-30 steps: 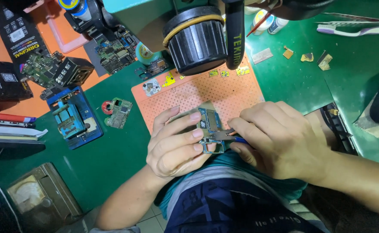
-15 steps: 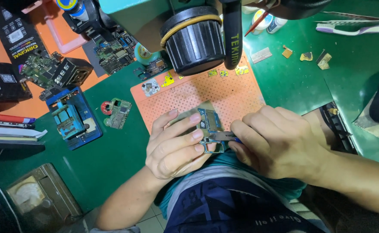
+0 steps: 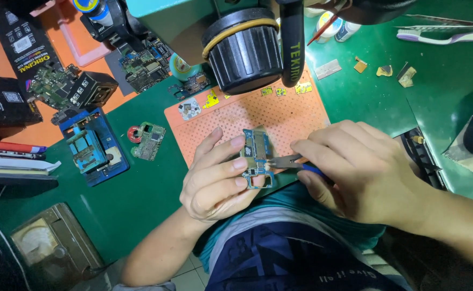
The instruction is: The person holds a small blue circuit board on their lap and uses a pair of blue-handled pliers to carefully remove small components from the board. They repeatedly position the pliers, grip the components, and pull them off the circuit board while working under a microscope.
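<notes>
Left hand (image 3: 215,180) pinches a small phone circuit board (image 3: 257,158) between thumb and fingertips, holding it edge-on at the near rim of the orange perforated mat (image 3: 247,116), just in front of the person's body. Right hand (image 3: 355,170) is closed around blue-handled pliers (image 3: 290,163), whose metal tips meet the board's right edge. Far above the mat hangs a black microscope lens (image 3: 244,51) with a yellow ring. To the left on the green table (image 3: 150,194) sit a second green circuit board (image 3: 149,141), a blue holding fixture (image 3: 91,148) and, nearer, a grey analogue meter (image 3: 48,245). Small gold-coloured chips (image 3: 279,91) lie along the mat's far edge.
</notes>
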